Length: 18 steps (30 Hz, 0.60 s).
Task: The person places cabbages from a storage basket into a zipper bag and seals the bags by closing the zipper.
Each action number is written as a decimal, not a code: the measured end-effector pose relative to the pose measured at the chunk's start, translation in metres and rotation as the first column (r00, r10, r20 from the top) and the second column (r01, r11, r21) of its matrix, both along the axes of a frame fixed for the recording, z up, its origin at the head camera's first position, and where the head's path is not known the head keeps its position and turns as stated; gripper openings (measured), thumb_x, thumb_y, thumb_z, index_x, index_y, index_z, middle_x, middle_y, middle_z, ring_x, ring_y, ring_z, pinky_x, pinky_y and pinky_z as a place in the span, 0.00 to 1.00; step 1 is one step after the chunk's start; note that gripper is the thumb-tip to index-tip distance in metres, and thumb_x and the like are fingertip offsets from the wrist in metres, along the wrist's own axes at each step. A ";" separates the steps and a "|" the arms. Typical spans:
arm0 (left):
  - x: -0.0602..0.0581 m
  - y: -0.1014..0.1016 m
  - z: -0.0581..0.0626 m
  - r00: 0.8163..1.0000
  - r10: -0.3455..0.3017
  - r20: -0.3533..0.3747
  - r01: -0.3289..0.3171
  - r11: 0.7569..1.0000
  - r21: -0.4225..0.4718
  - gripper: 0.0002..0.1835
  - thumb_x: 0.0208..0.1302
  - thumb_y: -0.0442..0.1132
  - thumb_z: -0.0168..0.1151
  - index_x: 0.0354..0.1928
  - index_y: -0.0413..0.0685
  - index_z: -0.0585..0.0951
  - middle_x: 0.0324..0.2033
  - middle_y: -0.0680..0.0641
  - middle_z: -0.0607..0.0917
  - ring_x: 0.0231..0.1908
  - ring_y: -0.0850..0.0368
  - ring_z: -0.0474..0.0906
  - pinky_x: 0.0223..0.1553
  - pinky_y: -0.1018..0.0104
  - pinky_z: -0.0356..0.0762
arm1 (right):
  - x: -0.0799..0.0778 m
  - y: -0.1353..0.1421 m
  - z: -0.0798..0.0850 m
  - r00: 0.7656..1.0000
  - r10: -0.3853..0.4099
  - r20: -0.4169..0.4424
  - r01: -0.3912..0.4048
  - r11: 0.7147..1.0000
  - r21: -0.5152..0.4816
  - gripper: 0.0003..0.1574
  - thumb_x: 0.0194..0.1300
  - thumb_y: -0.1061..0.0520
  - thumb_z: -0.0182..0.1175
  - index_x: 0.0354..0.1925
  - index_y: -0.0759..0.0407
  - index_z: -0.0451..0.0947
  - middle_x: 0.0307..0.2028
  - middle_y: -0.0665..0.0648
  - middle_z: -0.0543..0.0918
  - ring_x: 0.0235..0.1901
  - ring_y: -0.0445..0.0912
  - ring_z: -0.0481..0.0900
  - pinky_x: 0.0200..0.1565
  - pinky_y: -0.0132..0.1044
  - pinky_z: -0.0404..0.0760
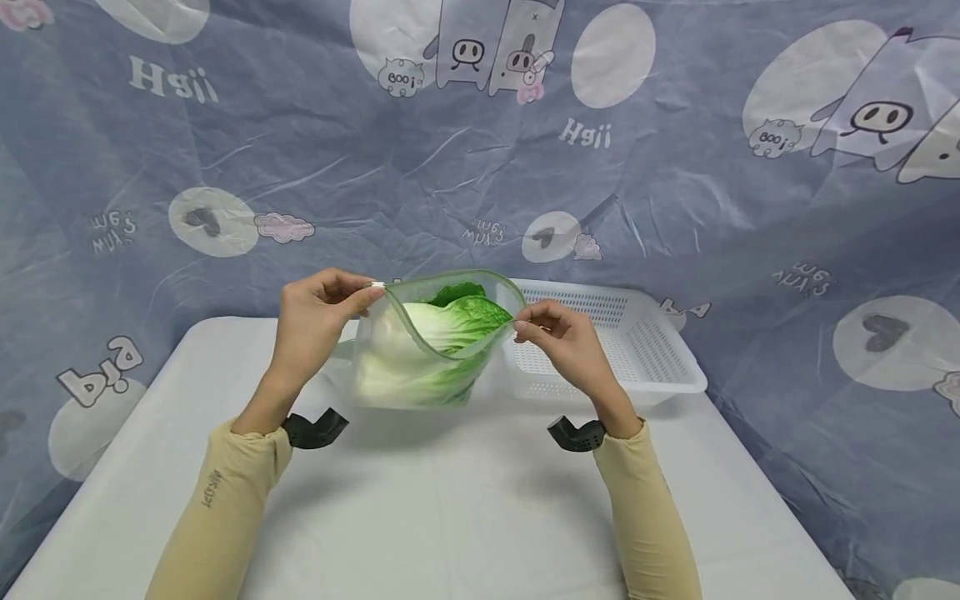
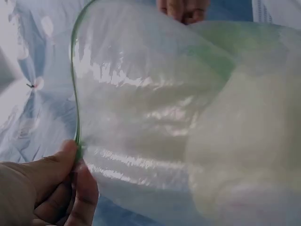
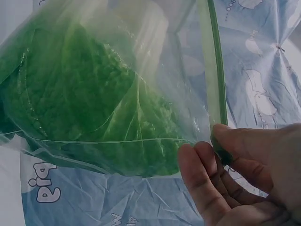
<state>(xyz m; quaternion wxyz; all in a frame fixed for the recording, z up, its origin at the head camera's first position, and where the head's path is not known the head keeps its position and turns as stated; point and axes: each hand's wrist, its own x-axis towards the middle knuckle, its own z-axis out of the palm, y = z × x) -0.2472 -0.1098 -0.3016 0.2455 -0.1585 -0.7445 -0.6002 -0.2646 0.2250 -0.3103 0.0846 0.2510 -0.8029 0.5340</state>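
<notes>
A clear zip bag [image 1: 405,379] with a green-edged mouth hangs above the white table, its opening spread wide. Inside it lies a napa cabbage [image 1: 450,325], pale at the left and leafy green [image 3: 84,89] toward the right. My left hand [image 1: 318,317] pinches the left corner of the bag's rim, where a small white slider shows. In the left wrist view, thumb and fingers of that hand [image 2: 56,183] meet on the green seal. My right hand [image 1: 566,342] pinches the opposite corner; the right wrist view shows its thumb [image 3: 235,141] pressed on the green strip.
A white perforated plastic basket [image 1: 675,367] stands behind and right of the bag on the white-covered table [image 1: 450,517]. Behind the table hangs a blue-grey patterned cloth [image 1: 420,167]. Beige sleeves and black wrist mounts [image 1: 311,431] are on both arms.
</notes>
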 end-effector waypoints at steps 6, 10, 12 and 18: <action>0.000 -0.015 0.007 0.990 -0.092 0.108 0.085 0.994 0.074 0.17 0.55 0.48 0.71 0.37 0.41 0.86 0.31 0.49 0.88 0.30 0.53 0.83 0.42 0.64 0.83 | -0.009 0.005 -0.005 0.999 -0.008 -0.045 0.007 1.000 -0.018 0.11 0.64 0.55 0.64 0.40 0.62 0.81 0.38 0.59 0.83 0.38 0.55 0.83 0.47 0.37 0.82; -0.002 -0.026 0.009 0.992 -0.064 0.112 0.054 0.995 0.086 0.17 0.57 0.48 0.69 0.40 0.41 0.86 0.30 0.50 0.88 0.30 0.54 0.83 0.42 0.68 0.81 | -0.016 0.006 -0.010 0.996 -0.028 -0.084 0.026 0.999 -0.031 0.10 0.62 0.55 0.66 0.37 0.62 0.84 0.40 0.57 0.84 0.38 0.48 0.84 0.47 0.37 0.83; -0.002 -0.032 0.010 0.995 -0.046 0.083 0.037 0.993 0.114 0.17 0.58 0.46 0.69 0.41 0.38 0.85 0.30 0.50 0.87 0.30 0.55 0.82 0.40 0.69 0.81 | -0.020 0.006 -0.013 0.996 -0.047 -0.079 0.045 0.999 -0.025 0.11 0.61 0.55 0.67 0.38 0.62 0.85 0.39 0.56 0.85 0.38 0.45 0.84 0.47 0.36 0.83; 0.004 -0.034 0.013 0.998 0.054 -0.018 -0.052 0.994 0.095 0.14 0.58 0.42 0.70 0.39 0.38 0.86 0.29 0.55 0.86 0.31 0.59 0.81 0.36 0.73 0.79 | -0.025 -0.004 -0.019 0.999 -0.044 -0.030 0.043 0.999 -0.034 0.11 0.62 0.61 0.65 0.42 0.65 0.85 0.40 0.63 0.87 0.37 0.46 0.87 0.48 0.35 0.82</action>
